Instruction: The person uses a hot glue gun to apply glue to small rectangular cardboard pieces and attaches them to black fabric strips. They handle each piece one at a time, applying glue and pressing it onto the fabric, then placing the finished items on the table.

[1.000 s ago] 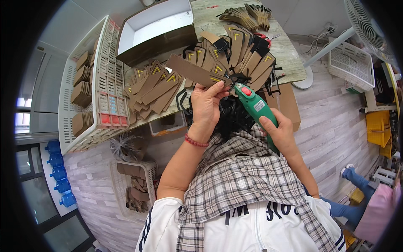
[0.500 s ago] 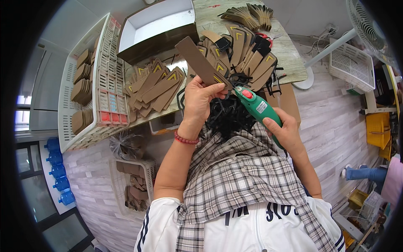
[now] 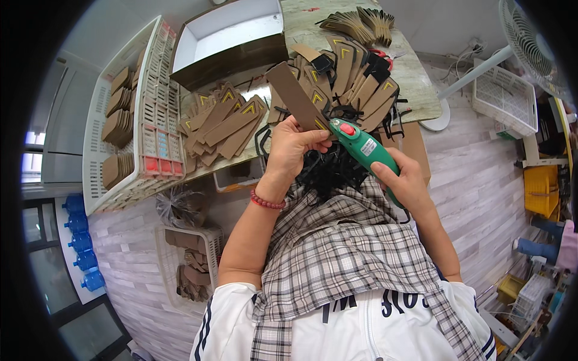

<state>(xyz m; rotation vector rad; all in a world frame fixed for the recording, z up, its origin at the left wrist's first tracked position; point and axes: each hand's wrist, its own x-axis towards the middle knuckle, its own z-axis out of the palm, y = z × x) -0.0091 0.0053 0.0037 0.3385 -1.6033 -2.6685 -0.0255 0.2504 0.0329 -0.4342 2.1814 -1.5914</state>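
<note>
Between the thumb and fingers of my left hand (image 3: 293, 147) is a flat brown strip (image 3: 295, 96) with a yellow V mark near its lower end. My right hand (image 3: 404, 180) is wrapped round a green handheld power cutter (image 3: 365, 147) with a red button. The cutter's head meets the marked end of the strip, close to my left fingertips; the exact contact is too small to make out. Just below hangs a heap of black trimmings (image 3: 328, 171) over my checked apron. Beyond my hands, several brown strips with black edging (image 3: 346, 66) lie fanned on the table.
Loose brown pieces (image 3: 232, 123) lie in a pile left of my hands, before an open box (image 3: 232, 33). A white crate (image 3: 159, 120) holds stacked pieces. Red-handled scissors (image 3: 383, 55) lie at the far side. A fan (image 3: 536, 42) stands right; a person in jeans (image 3: 539, 248) is farther right.
The cutter and my right hand have shifted slightly left and up, its head now closer against the strip. The strip has tipped a little more upright. The person at right has moved.
</note>
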